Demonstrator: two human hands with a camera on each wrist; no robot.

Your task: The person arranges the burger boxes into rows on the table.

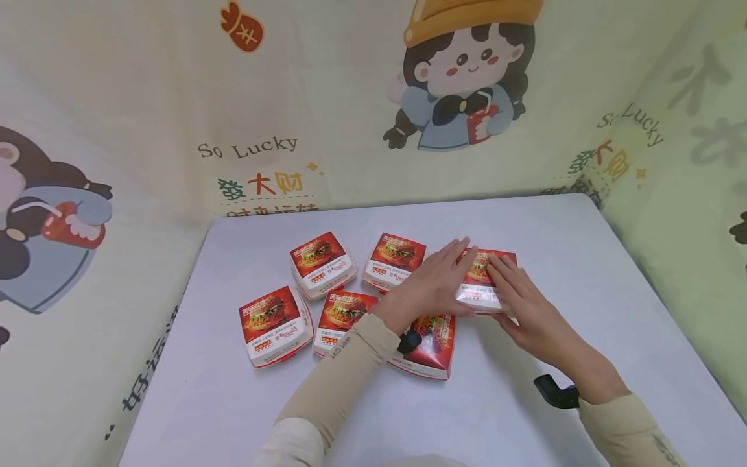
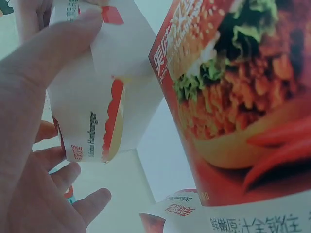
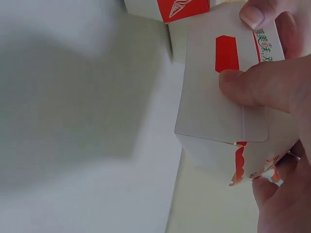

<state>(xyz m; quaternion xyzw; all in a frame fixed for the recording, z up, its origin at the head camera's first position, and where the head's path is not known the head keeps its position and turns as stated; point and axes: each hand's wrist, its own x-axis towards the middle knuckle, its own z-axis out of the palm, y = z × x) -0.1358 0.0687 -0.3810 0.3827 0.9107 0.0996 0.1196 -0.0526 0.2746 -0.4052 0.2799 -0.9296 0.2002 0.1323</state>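
Between both hands is a red and white burger box with a burger picture on its lid, raised over the table. My left hand holds its left side, thumb on the white near face and fingers reaching along the side. My right hand grips the right side; its thumb presses beside a red tab on the white face of the box in the right wrist view. Under my left wrist lies another burger box, partly hidden. The left wrist view shows a burger lid close up.
Several more burger boxes sit left of my hands: a far-left box, a back box, one behind my left hand and one partly covered by my left forearm. The white table meets a printed cloth backdrop.
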